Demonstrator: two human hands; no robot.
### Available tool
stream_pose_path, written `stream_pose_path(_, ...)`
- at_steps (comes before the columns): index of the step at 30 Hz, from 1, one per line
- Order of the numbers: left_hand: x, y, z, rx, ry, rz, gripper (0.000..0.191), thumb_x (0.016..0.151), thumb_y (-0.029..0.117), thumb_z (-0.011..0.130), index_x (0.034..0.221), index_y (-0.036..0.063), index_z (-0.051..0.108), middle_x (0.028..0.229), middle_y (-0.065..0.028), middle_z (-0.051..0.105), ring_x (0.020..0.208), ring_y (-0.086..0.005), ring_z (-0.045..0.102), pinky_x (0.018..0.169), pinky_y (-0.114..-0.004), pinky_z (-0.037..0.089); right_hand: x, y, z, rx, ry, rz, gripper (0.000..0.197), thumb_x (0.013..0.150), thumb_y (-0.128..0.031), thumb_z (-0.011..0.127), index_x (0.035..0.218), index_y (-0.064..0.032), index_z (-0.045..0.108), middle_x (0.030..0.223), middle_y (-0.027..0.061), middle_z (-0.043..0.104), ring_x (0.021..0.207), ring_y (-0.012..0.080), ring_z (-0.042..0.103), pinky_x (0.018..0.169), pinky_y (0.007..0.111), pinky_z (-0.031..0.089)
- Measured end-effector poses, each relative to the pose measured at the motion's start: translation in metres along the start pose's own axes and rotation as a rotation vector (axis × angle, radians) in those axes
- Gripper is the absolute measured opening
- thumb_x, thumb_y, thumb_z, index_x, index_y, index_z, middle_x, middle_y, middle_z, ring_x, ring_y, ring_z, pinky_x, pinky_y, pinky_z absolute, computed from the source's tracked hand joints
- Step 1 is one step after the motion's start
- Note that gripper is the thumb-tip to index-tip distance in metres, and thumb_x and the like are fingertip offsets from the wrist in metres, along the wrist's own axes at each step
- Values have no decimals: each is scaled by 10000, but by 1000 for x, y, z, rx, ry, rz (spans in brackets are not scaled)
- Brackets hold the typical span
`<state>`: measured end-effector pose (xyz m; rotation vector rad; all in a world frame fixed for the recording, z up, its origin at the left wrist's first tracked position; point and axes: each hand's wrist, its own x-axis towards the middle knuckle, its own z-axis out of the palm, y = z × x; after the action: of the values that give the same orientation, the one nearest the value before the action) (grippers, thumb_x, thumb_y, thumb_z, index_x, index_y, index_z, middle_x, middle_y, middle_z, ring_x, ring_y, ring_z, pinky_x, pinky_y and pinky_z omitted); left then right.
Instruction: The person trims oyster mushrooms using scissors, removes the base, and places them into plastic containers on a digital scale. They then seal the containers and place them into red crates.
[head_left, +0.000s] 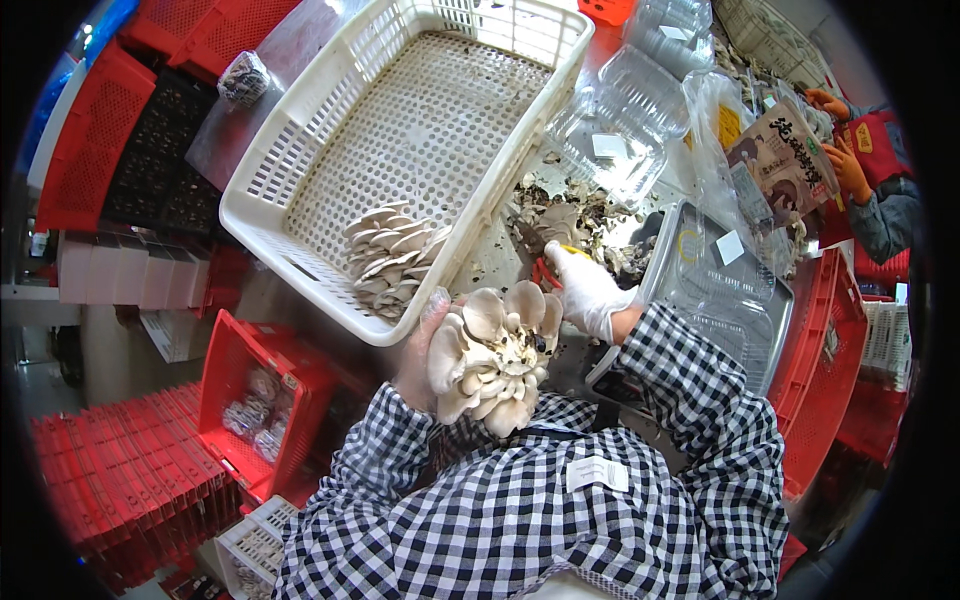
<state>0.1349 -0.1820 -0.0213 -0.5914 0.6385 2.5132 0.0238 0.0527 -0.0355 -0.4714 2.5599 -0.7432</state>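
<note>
My left hand (422, 352), in a thin clear glove, holds a cluster of oyster mushrooms (499, 356) with its cut base turned up. To its right my right hand (592, 292), in a white glove, is closed on a tool with red and yellow handles (546, 276), perhaps scissors; its far end is hard to make out among the scraps. Beyond both hands stands a white perforated plastic crate (360, 315), with another oyster mushroom cluster (394, 259) in its near corner. Mushroom trimmings (570, 217) lie on the metal table beside the crate.
Clear plastic punnets (622, 112) are piled at the back right, and more lie on a metal tray (667, 232) by my right forearm. A printed bag (784, 161) lies further right, near a co-worker's orange-gloved hands. Red crates (262, 405) stand low at left; others are at right.
</note>
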Motion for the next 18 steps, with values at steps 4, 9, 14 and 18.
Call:
stream_pose_path(4, -2, 3, 16, -70, -81, 36, 548, 1094, 414, 393, 1407, -23, 501, 1311, -182, 622, 1217, -275, 610, 1087, -414, 473, -17, -7, 2, -69, -26, 19, 199, 894, -98, 615, 1079, -33, 581, 983, 226, 696, 960, 432, 681, 820, 493, 546)
stream_pose_path(9, -3, 4, 34, 49, -68, 138, 583, 1096, 433, 365, 1454, -18, 452, 1346, -204, 603, 1226, -301, 611, 1089, -439, 479, -50, -32, -42, -62, 210, -4, 128, 931, -99, 617, 1043, -51, 654, 955, 191, 706, 886, 377, 699, 777, 436, 564)
stream_pose_path(14, -3, -1, 54, 109, -70, 211, 617, 1082, 490, 354, 1437, -4, 462, 1372, -217, 579, 1232, -324, 602, 1082, -460, 486, -96, -67, -69, 397, 280, -143, 223, 996, -147, 667, 1200, -58, 691, 808, 58, 693, 674, 91, 616, 596, 284, 510)
stream_pose_path(18, -3, -7, 61, 265, -306, 481, 627, 1008, 384, 616, 1440, -41, 454, 1403, -223, 559, 1231, -298, 613, 1066, -429, 507, -97, -78, -47, 153, 191, 62, 455, 946, -335, 710, 1315, -88, 611, 899, 162, 717, 764, 312, 702, 719, 392, 571)
